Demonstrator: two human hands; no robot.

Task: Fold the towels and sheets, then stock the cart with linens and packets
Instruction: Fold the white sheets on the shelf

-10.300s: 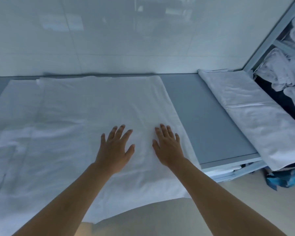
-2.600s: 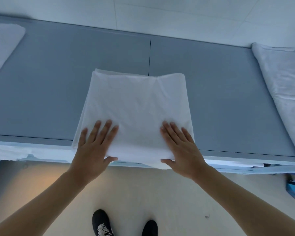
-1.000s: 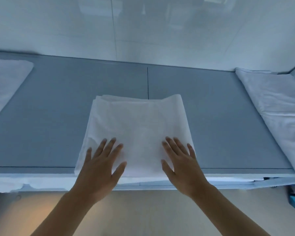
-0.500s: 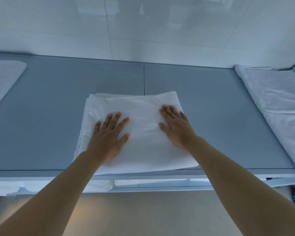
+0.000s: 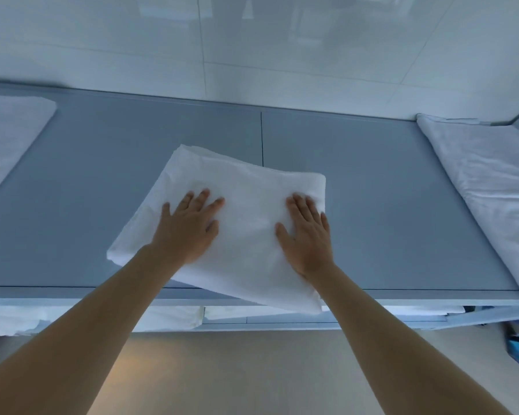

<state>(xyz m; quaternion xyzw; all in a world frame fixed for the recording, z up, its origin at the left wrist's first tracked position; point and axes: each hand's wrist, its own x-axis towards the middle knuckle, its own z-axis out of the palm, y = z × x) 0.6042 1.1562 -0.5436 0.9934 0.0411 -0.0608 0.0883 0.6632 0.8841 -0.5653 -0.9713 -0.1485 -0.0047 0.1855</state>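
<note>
Sheet point(image 5: 246, 205), white and folded to a thick rectangle, is pressed under both palms on the grey table point(image 5: 387, 205). Fingers of the left hand point(image 5: 189, 232) are spread flat and slightly fanned, nothing being gripped; those of the right hand point(image 5: 307, 238) are extended and held closer together, the little finger lying at the right edge of the cloth. No fold or corner is pinched by either hand; contact is by palm and finger pads only. The rectangle is skewed on the tabletop: its far left corner points toward the wall, and its near right corner overhangs the front edge of the table. Layered edges are visible along the far side. A second white cloth point(image 5: 492, 187) is laid along the right end of the table, well apart from the hands, and part of a third point(image 5: 9, 136) shows at the left end. White fabric is also seen on a lower shelf point(image 5: 282, 319) beneath the front edge. Step judged in hand: final smoothing or repositioning of a finished fold. Folding of this piece appears complete. The next move is judged to call for a grasp under both side edges, so that the layers are lifted as one stack without slipping, followed by transfer to a pile or to the cart, which is not in view.
</note>
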